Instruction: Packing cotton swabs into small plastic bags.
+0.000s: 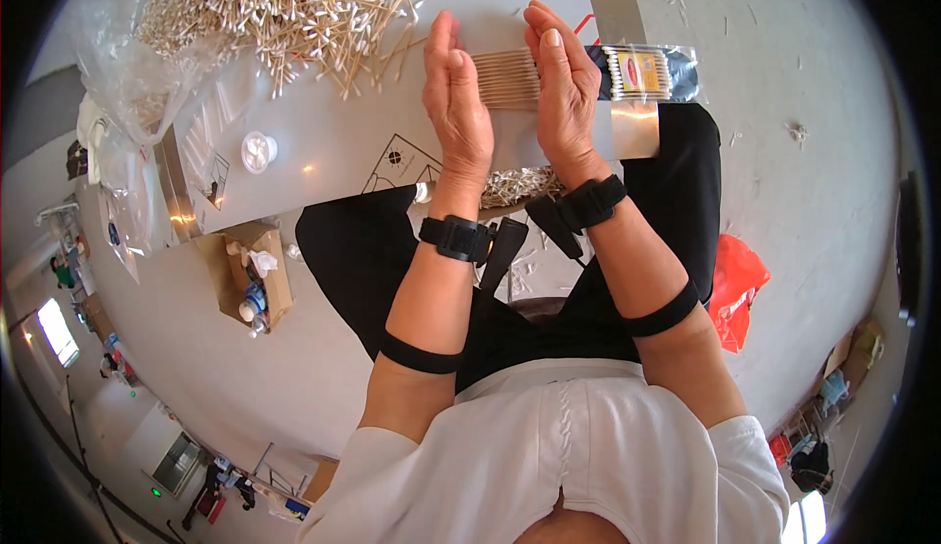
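A row of wooden cotton swabs (507,77) lies side by side on the grey table (333,142). My left hand (457,93) and my right hand (563,83) stand on edge with flat palms facing each other, pressing the row from both ends. Just right of my right hand lies a clear packet of swabs (647,72) with a yellow and red label, on a shiny metal strip (632,124). A big loose heap of swabs (294,5) covers the far left of the table.
A small white round lid (258,151) sits on the table's left part. Clear plastic bags (127,83) hang at the left edge. An open cardboard box (257,274) stands on the floor below, and a red bag (737,284) lies at the right. Loose swabs (515,186) lie under the table edge.
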The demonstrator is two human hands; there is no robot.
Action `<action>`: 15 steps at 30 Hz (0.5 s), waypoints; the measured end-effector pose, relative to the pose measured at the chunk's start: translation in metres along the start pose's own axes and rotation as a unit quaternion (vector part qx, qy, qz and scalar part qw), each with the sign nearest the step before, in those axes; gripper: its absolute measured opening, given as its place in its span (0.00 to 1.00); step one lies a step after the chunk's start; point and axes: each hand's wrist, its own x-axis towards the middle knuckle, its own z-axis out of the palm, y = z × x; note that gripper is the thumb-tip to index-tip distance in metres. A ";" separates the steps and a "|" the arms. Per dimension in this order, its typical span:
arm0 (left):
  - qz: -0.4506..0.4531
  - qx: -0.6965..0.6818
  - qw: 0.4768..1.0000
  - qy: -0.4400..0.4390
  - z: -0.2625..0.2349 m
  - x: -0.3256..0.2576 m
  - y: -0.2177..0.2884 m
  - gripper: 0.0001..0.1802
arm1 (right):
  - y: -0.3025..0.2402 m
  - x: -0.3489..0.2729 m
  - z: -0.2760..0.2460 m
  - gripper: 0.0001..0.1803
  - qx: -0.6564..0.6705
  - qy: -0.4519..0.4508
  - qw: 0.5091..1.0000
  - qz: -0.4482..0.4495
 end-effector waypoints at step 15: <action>0.017 0.018 1.000 0.013 -0.032 -0.007 0.011 0.29 | -0.019 -0.003 -0.026 0.16 0.069 0.065 0.995 0.043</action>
